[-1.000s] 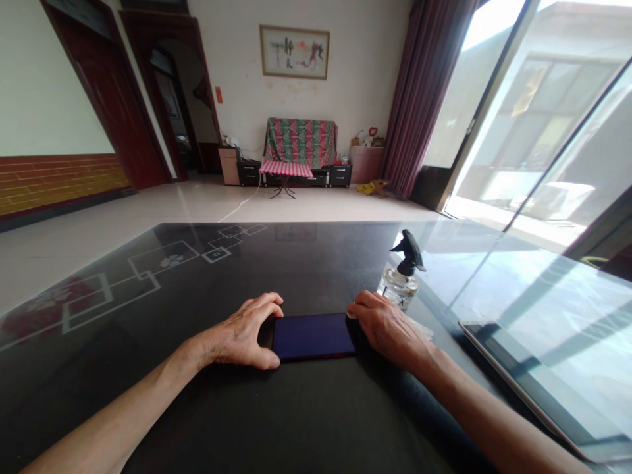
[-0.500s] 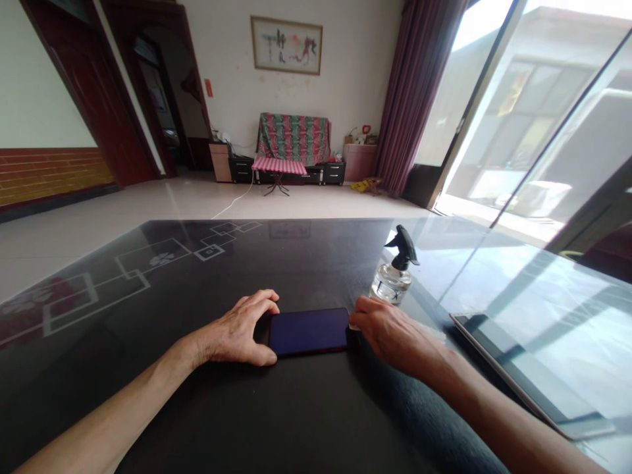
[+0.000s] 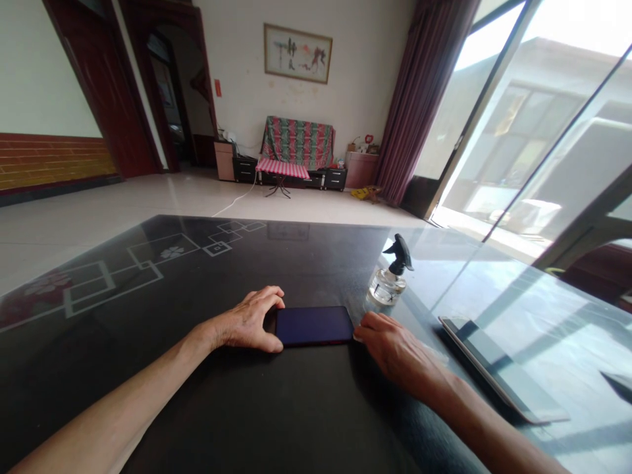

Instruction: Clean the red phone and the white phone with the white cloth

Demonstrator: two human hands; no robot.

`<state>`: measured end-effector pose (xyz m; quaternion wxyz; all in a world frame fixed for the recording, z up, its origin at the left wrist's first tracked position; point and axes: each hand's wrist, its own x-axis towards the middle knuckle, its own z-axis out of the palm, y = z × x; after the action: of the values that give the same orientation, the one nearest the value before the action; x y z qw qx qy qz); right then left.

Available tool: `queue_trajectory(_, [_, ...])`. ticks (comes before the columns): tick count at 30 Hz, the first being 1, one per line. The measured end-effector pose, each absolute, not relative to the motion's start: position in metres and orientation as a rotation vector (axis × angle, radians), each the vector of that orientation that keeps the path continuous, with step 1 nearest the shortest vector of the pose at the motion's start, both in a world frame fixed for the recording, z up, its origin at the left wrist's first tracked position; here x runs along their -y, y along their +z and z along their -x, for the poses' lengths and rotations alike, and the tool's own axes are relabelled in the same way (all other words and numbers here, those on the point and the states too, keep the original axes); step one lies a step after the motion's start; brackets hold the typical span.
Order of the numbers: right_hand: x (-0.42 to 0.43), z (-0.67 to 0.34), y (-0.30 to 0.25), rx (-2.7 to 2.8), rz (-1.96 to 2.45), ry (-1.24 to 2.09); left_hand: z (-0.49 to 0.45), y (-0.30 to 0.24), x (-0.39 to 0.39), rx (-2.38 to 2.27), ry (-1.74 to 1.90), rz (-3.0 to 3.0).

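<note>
A dark smartphone (image 3: 315, 326) lies flat on the black glossy table, its screen facing up. At its left end, my left hand (image 3: 254, 321) holds it between the thumb on the near edge and the fingers on the far edge. My right hand (image 3: 390, 342) is closed at the phone's right edge, pinching a white tissue or thin cloth (image 3: 357, 338). Most of that white piece is hidden by the hand. Just beyond my right hand stands a clear spray bottle (image 3: 388, 284) with a black trigger head, upright.
A tablet-like flat device (image 3: 498, 368) rests on the table (image 3: 237, 408) to the right of my right forearm. Past the table's far edge are a pink striped stand (image 3: 282, 168), a cloth-covered object (image 3: 297, 141) and low cabinets. Tall glass doors are at the right.
My right hand has slid slightly toward me along the phone's right edge. The left hand keeps its hold on the phone. The camera view has shifted and tilted a little.
</note>
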<state>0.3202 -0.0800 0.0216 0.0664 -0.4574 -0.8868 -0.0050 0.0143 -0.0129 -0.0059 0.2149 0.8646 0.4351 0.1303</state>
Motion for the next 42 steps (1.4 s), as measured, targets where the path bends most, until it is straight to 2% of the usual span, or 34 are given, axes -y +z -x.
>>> queue_trajectory(6, [0.09, -0.324, 0.026, 2.583, 1.336, 0.066, -0.015, -0.003, 0.013, -1.208, 0.341, -2.423])
queue_trajectory(13, [0.064, -0.327, 0.013, 2.418, 1.308, -0.005, -0.015, -0.001, 0.014, -1.196, 0.366, -2.387])
queue_trajectory(22, [0.021, -0.328, -0.001, 2.513, 1.312, -0.081, -0.016, 0.0, 0.017, -1.208, 0.393, -2.362])
queue_trajectory(34, [0.034, -0.335, 0.004, 2.454, 1.269, -0.123, -0.015, -0.002, 0.016, -1.241, 0.318, -2.392])
queue_trajectory(42, [0.021, -0.321, 0.003, 2.514, 1.176, 0.0, -0.015, -0.002, 0.016, -1.24, 0.323, -2.399])
